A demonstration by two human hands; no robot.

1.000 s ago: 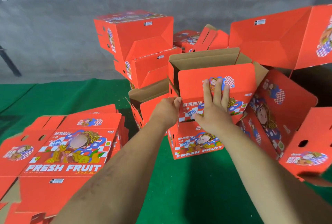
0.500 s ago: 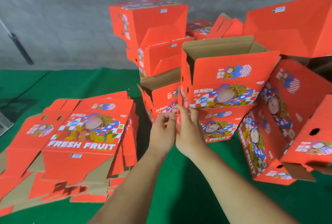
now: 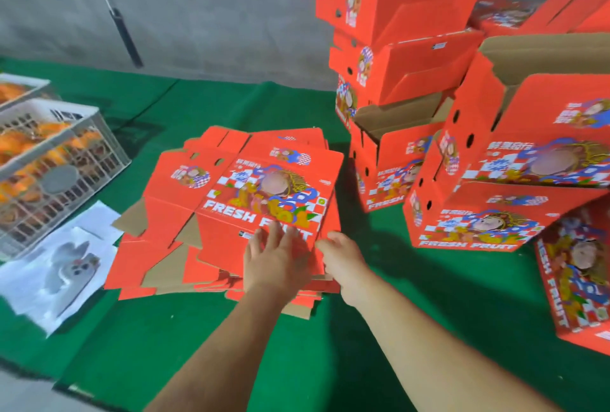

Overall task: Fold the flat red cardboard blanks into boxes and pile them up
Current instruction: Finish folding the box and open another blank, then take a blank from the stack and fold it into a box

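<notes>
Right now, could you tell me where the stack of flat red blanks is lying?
In the head view the stack of flat blanks lies on the green mat at centre-left, between the white crates and the folded boxes, with both hands at its near edge.

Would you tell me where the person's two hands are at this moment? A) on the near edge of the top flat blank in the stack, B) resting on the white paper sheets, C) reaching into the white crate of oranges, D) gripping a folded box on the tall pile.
A: the left hand lies spread on the top flat blank, and the right hand is at its near right corner.
</notes>
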